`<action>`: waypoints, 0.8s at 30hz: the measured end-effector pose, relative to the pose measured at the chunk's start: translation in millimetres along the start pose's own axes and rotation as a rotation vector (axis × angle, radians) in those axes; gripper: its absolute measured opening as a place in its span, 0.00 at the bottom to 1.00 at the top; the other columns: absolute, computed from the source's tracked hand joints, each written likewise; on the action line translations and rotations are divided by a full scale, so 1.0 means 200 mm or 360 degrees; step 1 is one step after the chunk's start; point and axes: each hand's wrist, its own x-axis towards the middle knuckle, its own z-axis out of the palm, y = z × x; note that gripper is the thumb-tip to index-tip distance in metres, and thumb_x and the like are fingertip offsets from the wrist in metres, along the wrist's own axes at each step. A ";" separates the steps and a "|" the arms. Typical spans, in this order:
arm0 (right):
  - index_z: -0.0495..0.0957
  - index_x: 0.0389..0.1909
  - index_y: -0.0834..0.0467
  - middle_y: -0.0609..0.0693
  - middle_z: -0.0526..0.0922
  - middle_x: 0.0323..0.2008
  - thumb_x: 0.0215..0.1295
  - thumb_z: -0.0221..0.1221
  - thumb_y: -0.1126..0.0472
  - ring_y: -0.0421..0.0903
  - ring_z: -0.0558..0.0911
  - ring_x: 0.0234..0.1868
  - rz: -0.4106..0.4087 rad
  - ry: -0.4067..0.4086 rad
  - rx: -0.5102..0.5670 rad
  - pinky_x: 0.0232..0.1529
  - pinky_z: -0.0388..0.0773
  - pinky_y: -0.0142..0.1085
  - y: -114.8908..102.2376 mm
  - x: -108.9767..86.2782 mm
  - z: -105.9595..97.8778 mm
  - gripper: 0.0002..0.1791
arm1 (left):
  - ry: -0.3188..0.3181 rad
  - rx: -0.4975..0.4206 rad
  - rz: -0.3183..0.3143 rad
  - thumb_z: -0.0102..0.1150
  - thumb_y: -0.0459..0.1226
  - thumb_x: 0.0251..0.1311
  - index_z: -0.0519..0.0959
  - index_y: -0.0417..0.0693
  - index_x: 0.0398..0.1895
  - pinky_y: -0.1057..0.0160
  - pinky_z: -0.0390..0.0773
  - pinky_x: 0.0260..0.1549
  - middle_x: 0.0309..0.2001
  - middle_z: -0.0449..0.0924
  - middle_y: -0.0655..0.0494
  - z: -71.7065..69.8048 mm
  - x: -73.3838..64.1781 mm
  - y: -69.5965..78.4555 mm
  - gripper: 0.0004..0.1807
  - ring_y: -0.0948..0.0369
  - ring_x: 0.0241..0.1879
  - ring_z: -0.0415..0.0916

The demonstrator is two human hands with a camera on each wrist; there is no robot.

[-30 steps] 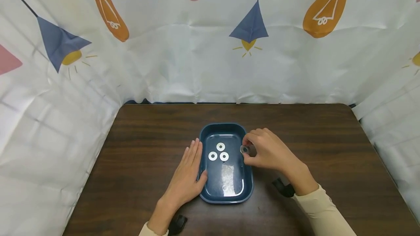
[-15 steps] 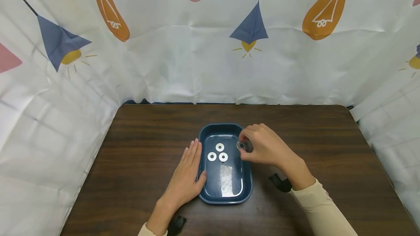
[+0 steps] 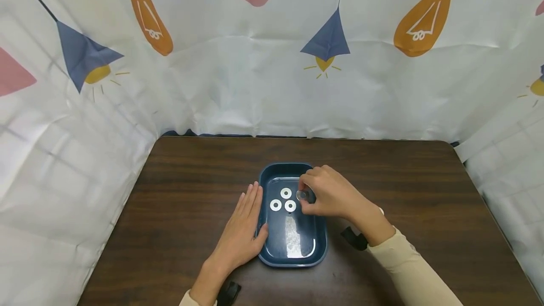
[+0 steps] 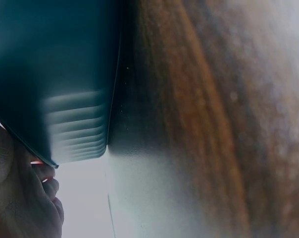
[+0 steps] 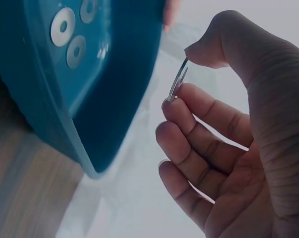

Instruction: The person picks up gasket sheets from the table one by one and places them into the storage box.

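In the head view three flat washers (image 3: pixel 282 193) lie close together in a blue tray (image 3: pixel 276 244). My right hand (image 3: pixel 333 197) is above the tray's right side and pinches another metal washer (image 3: pixel 300 195) between thumb and fingers. The right wrist view shows that washer (image 5: pixel 175 81) edge-on, with a second thin edge beside it; whether it is a second washer I cannot tell. My left hand (image 3: pixel 240 228) rests along the tray's left side, fingers straight. The left wrist view catches the left fingers (image 4: pixel 51 188) at the tray's ridged outer wall (image 4: pixel 80 119).
The tray stands on a dark wood-grain table (image 3: pixel 191 178). A white curtain (image 3: pixel 238 84) printed with lamps and bulbs hangs behind the table and at both sides. A black strap (image 3: pixel 354 239) shows at the right wrist.
My right hand has moved left, carrying the pinched washer from the tray's right rim to over its inside, nearer the three washers. My left hand stays against the tray.
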 end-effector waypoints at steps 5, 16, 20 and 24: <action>0.86 0.32 0.51 0.41 0.84 0.27 0.54 0.72 0.53 0.38 0.75 0.30 -0.0081 -0.0056 0.0014 0.42 0.79 0.39 -0.02 0.04 0.01 0.09 | -0.0026 0.0000 -0.0010 0.61 0.46 0.70 0.40 0.52 0.88 0.56 0.39 0.87 0.89 0.38 0.54 -0.01 0.01 0.00 0.52 0.59 0.89 0.32; 0.88 0.37 0.52 0.44 0.88 0.31 0.55 0.72 0.53 0.38 0.79 0.32 -0.0118 -0.0171 0.0065 0.42 0.80 0.38 -0.09 0.09 0.04 0.11 | -0.0071 -0.0011 -0.0019 0.60 0.47 0.71 0.39 0.53 0.88 0.53 0.42 0.87 0.89 0.36 0.56 -0.01 0.02 0.01 0.52 0.61 0.88 0.29; 0.87 0.35 0.52 0.43 0.87 0.30 0.55 0.72 0.53 0.38 0.77 0.31 -0.0135 -0.0190 0.0070 0.41 0.78 0.37 -0.11 0.10 0.05 0.10 | -0.0070 -0.0007 -0.0009 0.60 0.46 0.71 0.39 0.52 0.88 0.50 0.45 0.87 0.89 0.36 0.54 -0.02 0.01 0.01 0.51 0.60 0.88 0.30; 0.86 0.34 0.52 0.42 0.85 0.29 0.56 0.72 0.52 0.38 0.75 0.30 -0.0158 -0.0200 0.0056 0.41 0.77 0.37 -0.13 0.10 0.06 0.09 | -0.0076 -0.0012 -0.0009 0.60 0.46 0.72 0.39 0.52 0.88 0.49 0.46 0.87 0.89 0.36 0.54 -0.02 0.01 0.00 0.51 0.59 0.88 0.30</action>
